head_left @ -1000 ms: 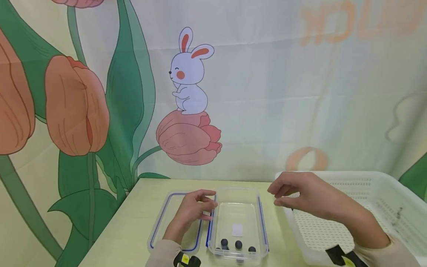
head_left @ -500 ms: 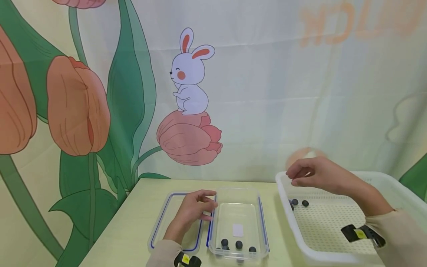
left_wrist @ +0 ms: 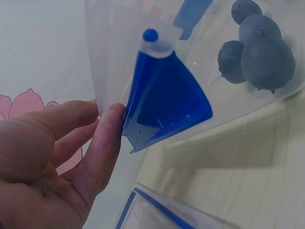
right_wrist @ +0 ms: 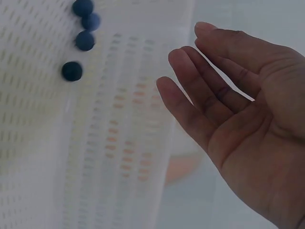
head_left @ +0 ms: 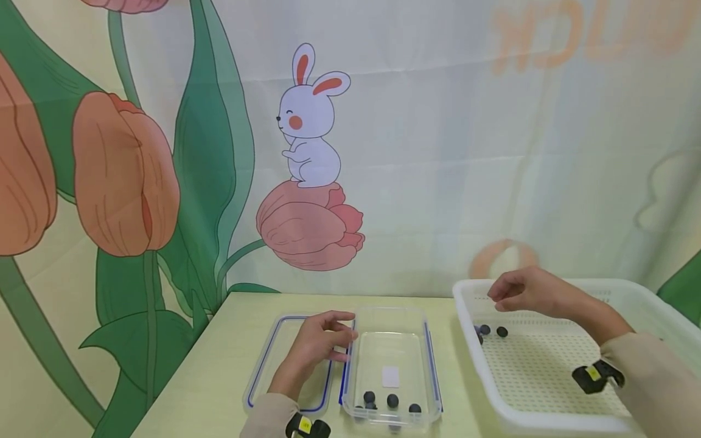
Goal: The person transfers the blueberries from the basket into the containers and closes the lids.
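My left hand (head_left: 341,338) lies on a clear lid (head_left: 266,359) with a blue rim. Its relaxed fingers (left_wrist: 106,138) touch the blue clip (left_wrist: 167,102) on the left wall of a clear container (head_left: 424,353). Several blueberries (head_left: 392,401) lie at the container's near end, large in the left wrist view (left_wrist: 267,52). My right hand (head_left: 501,298) hovers over the far left corner of a white perforated basket (head_left: 547,420). Its palm is bare and its fingers are loosely extended (right_wrist: 190,62). Several blueberries (head_left: 501,332) lie in that corner of the basket (right_wrist: 72,70), below the hand.
The container, lid and basket stand on a pale yellow-green table (head_left: 219,377). A printed cloth with tulips and a rabbit (head_left: 309,121) hangs right behind the table's far edge. A small white label (head_left: 390,377) lies on the container's floor.
My right hand has moved from beside the container to over the basket's far left corner and dropped slightly. Blueberries in the basket came into view. The left hand stayed put.
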The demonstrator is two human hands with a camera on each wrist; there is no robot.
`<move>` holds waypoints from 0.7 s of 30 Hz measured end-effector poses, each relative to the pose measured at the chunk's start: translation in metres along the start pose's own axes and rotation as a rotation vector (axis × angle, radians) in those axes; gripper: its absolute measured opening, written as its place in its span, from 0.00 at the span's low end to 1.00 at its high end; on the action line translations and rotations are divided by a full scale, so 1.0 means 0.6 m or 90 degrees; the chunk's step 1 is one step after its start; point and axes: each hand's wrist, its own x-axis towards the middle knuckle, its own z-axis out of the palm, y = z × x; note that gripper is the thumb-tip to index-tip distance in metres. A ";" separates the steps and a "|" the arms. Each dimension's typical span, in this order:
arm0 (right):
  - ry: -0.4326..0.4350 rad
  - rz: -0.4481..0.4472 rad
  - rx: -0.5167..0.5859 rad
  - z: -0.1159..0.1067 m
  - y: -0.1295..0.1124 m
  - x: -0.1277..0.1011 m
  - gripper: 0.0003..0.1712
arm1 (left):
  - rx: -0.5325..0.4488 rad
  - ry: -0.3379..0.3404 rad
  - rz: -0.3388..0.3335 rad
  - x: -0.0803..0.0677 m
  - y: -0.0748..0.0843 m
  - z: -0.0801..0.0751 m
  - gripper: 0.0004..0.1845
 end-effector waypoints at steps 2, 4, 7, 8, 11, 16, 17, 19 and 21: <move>-0.011 0.003 0.005 0.002 0.017 0.001 0.11 | -0.002 0.000 -0.001 0.000 0.000 0.000 0.23; -0.017 0.009 0.010 0.004 0.032 0.003 0.12 | -0.003 -0.001 -0.001 0.001 0.000 0.000 0.23; -0.016 0.008 0.008 0.010 0.053 0.006 0.12 | -0.003 -0.003 -0.001 0.001 0.001 0.000 0.23; -0.015 0.004 0.004 0.013 0.059 0.007 0.12 | -0.002 -0.003 -0.001 0.001 0.001 0.000 0.23; -0.017 0.005 -0.005 0.021 0.071 0.009 0.10 | -0.002 -0.004 0.001 0.000 0.001 0.000 0.23; -0.052 0.013 -0.003 0.034 0.082 0.009 0.08 | -0.003 -0.003 0.001 -0.001 0.002 -0.001 0.23; -0.058 0.010 -0.004 0.035 0.085 0.009 0.08 | -0.004 -0.003 0.001 -0.001 0.002 -0.001 0.23; -0.064 0.002 -0.014 0.038 0.090 0.009 0.09 | -0.007 -0.005 0.002 -0.001 0.002 -0.001 0.23; -0.069 -0.007 -0.027 0.040 0.095 0.009 0.10 | -0.010 -0.006 0.004 -0.001 0.002 -0.001 0.22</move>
